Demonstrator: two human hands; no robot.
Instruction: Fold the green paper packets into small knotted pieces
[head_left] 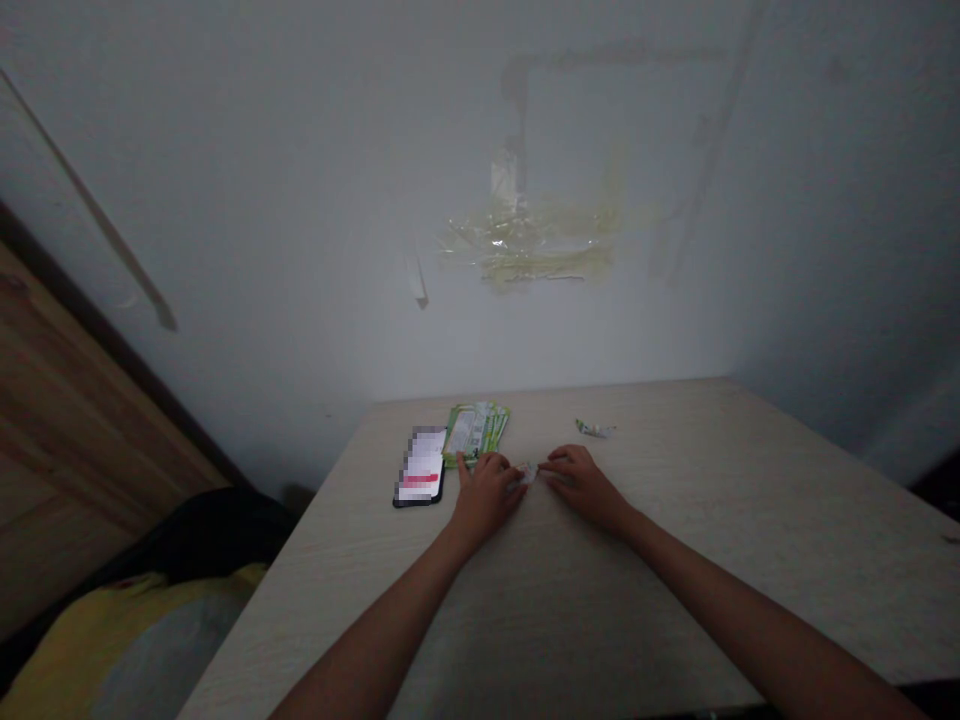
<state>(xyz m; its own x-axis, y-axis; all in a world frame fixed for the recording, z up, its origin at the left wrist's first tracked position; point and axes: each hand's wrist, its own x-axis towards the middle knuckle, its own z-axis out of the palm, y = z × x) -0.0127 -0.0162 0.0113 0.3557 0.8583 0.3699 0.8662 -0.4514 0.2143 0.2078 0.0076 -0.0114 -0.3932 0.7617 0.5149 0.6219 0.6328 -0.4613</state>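
Both of my hands work at a small, pale crumpled packet [529, 473] low over the table. My left hand [484, 500] has its fingers closed on the packet's left side, and its thumb side lies close to a stack of green and white packets [472, 430]. From the right, my right hand [589, 490] pinches at the packet's other edge with bent fingers. Part of the packet is hidden under the left fingers. Beyond the right hand lies a narrow, folded green and white packet [592, 429].
A phone [421, 468] with a lit, partly blurred screen lies left of the stack. The pale wooden table [712, 480] reaches back to a wall [300, 200] with tape remnants [540, 245]. Yellow and grey cloth [150, 640] lies beside the table at lower left.
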